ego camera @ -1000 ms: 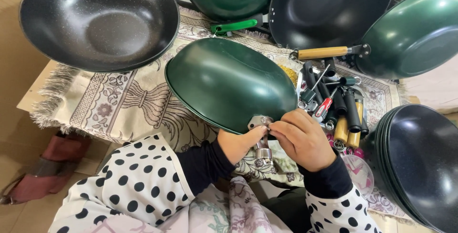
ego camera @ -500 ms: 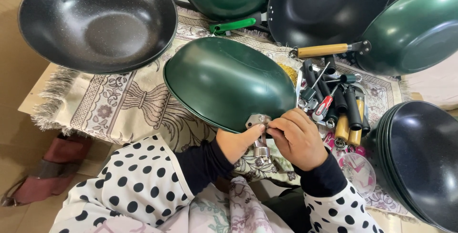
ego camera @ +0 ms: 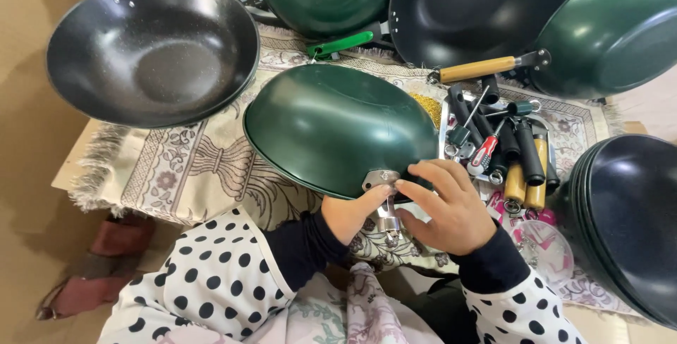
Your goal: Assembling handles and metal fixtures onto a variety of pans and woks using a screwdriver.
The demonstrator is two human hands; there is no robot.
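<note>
From my remote seat I see the green wok (ego camera: 338,129) lying upside down on the patterned cloth (ego camera: 190,168), dome up, its rim tipped toward the wearer so the metal handle bracket (ego camera: 379,178) at the near edge faces the hands. That tilt looks deliberate: it brings the bracket within easy reach. The left hand (ego camera: 350,213) sits under the rim, thumb pressed up against the bracket, closed on the small metal fitting (ego camera: 388,220) that hangs below it; I judge it is steadying the piece. The right hand (ego camera: 451,210) comes in from the other side, fingers bent together and pinched at the bracket's edge; whether it grips a fastener I cannot tell, the fingertips hide it. Just right of the wok, a heap of loose handles (ego camera: 518,164) and a red-handled screwdriver (ego camera: 485,152) lie within reach of the right hand. A black wok (ego camera: 151,48) rests open side up at far left; a stack of dark pans (ego camera: 627,224) stands at right.
</note>
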